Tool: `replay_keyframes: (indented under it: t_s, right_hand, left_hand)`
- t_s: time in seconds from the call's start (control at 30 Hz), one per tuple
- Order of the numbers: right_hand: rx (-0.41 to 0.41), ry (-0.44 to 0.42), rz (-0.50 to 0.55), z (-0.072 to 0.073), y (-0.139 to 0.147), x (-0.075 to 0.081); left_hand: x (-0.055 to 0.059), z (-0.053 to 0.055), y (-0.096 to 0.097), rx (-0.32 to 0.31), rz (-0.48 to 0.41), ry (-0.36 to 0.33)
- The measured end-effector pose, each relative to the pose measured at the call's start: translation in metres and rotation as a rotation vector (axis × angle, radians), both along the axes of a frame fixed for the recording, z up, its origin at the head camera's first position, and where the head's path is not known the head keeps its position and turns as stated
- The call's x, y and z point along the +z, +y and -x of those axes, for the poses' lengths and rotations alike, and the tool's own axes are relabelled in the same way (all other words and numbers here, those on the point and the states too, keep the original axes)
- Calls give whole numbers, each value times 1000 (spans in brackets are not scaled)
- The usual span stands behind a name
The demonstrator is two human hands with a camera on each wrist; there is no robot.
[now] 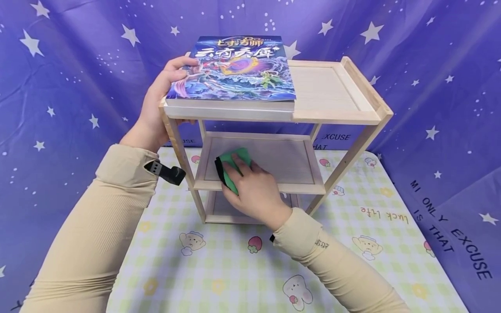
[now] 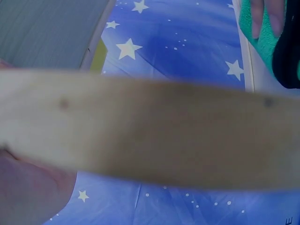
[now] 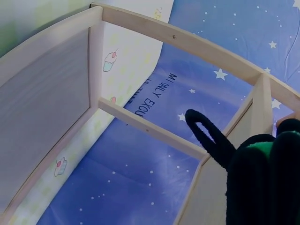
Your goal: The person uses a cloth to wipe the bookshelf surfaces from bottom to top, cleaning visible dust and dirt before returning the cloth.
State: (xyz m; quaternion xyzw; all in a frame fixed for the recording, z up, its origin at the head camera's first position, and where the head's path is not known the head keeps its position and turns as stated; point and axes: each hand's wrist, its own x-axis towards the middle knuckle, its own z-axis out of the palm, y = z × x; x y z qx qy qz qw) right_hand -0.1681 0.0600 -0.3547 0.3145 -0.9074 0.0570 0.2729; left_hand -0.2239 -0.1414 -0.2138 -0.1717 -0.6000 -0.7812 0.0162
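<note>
A small three-tier wooden shelf (image 1: 338,119) stands upright. My left hand (image 1: 156,98) grips the left end of its top tier; its fingers reach over the side beside a colourful book (image 1: 242,71), and fingertips show below the board. In the left wrist view, a blurred wooden side bar (image 2: 154,131) hides most of that hand. With my right hand (image 1: 256,187) I hold a folded green cloth with black edging (image 1: 235,163) against the left part of the middle tier. The right wrist view shows the cloth's black edge and hanging loop (image 3: 211,138) up close.
The shelf stands on a pale checked tablecloth (image 1: 250,269) printed with cartoon figures. A purple star-patterned curtain (image 1: 98,56) hangs behind and at both sides. The shelf's bottom tier (image 1: 231,208) lies below my right hand, and a raised end bar (image 1: 365,84) edges the top right.
</note>
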Motion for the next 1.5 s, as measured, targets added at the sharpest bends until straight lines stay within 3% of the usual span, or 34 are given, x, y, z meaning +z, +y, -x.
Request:
replay_keyframes:
  t_s: [0.43,0.7,1.03,1.5]
  right_hand:
    - [191,43,-41,0,4,-4]
    - [296,15,40,0,9,-7]
    - [189,-113,51,-2,1,1]
    - [102,-176,-7,9,-15,13]
  left_hand:
    - [-1,0,-2,-23,-36,9]
    - [-1,0,-1,-17,-31,5]
    - [-1,1,1,-28,-53,7]
    - [-1,0,1,-12,-45,6]
